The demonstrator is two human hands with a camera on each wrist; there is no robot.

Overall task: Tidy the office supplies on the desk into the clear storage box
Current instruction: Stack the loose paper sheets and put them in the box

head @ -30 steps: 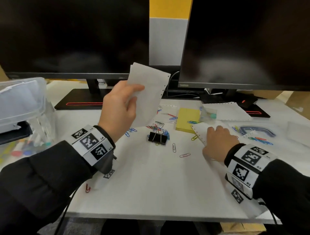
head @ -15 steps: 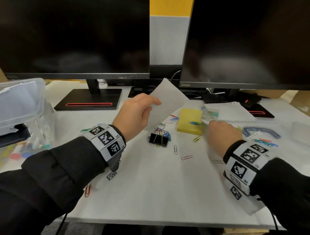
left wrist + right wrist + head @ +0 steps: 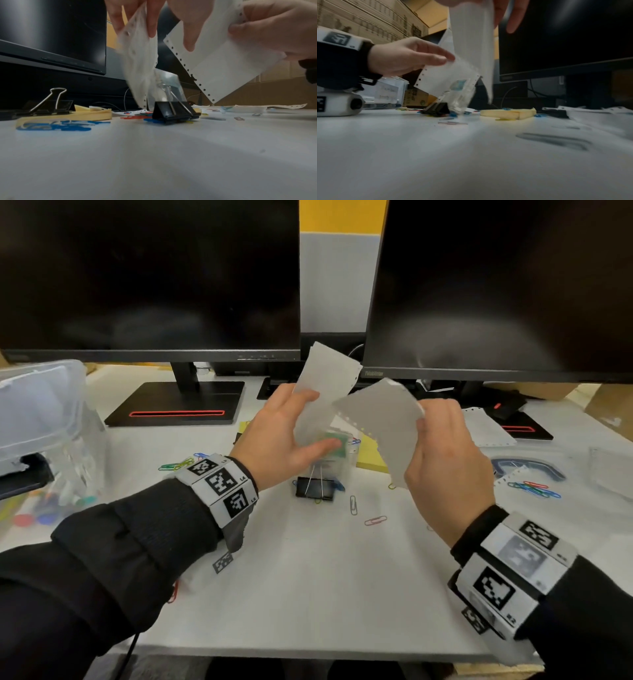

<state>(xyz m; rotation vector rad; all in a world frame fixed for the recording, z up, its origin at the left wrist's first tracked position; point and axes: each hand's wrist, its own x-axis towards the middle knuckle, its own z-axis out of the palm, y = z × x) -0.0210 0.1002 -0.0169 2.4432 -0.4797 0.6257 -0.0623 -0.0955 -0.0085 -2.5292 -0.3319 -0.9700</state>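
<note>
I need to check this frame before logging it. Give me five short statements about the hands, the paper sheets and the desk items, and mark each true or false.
1. The left hand holds a white perforated sheet. True.
2. The right hand is empty and flat on the desk. False: it holds a second sheet up off the desk.
3. A black binder clip sits on the desk below the hands. True.
4. The clear storage box stands at the right edge of the desk. False: it is at the left edge.
5. Both monitors show a bright picture. False: the left monitor and right monitor are dark.
</note>
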